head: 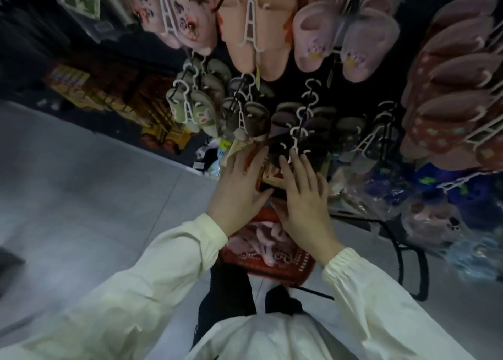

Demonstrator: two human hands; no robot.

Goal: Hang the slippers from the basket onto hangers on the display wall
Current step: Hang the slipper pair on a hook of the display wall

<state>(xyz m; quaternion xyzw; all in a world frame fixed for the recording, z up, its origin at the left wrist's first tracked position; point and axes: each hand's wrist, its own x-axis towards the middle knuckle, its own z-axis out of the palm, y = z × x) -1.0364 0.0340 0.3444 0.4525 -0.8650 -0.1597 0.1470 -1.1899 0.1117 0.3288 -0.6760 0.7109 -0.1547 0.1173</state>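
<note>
On my feed both of the person's hands are up at the display wall. The left grip and right grip lie side by side, fingers straight and apart, laid flat against a pair of dark slippers that sits at their twelve o'clock. Neither hand looks clamped on anything, though what the palms cover is hidden. A red-and-cream label card shows in the gap between the hands, and a white hanger rises just above the fingertips of the right one. The red basket stands on the floor at six o'clock of the hands, with pink slippers lying in it, so I judge there is more to hang. These look like moulded foam: light, springy, a little slick, unlikely to be harmed by a squeeze. I would pinch each one across the strap or at the heel edge, where it is stiffest. The thin plastic hanger is the delicate part — I would take it by the stem below its hook and never by the hook tip.
</note>
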